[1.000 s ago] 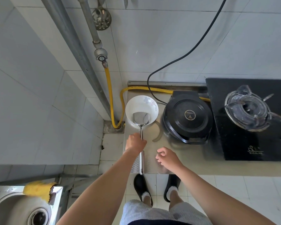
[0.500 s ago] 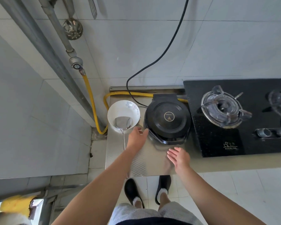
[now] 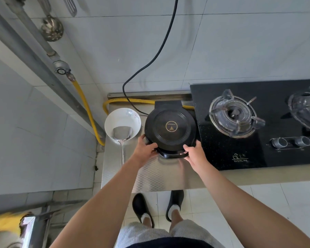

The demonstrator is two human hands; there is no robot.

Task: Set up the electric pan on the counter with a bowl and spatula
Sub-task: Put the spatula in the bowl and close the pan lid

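Observation:
A round black electric pan point(image 3: 170, 126) with its lid closed sits on the steel counter point(image 3: 150, 174). Its black cord point(image 3: 150, 63) runs up the tiled wall. My left hand point(image 3: 144, 149) grips the pan's front left rim, and my right hand point(image 3: 195, 152) grips its front right rim. Left of the pan stands a white bowl point(image 3: 122, 118). A metal spatula point(image 3: 122, 138) rests with its blade in the bowl and its handle pointing toward me along the counter.
A black gas hob point(image 3: 258, 154) with two burners lies right against the pan's right side. A yellow gas hose point(image 3: 87, 111) runs behind the bowl and pan. A skimmer ladle point(image 3: 51, 31) hangs on the wall. A sink corner point(image 3: 30, 230) shows at lower left.
My left hand let go of the spatula handle and moved right to the pan's rim. My right hand rose from the counter onto the pan's other side. The view shifted right.

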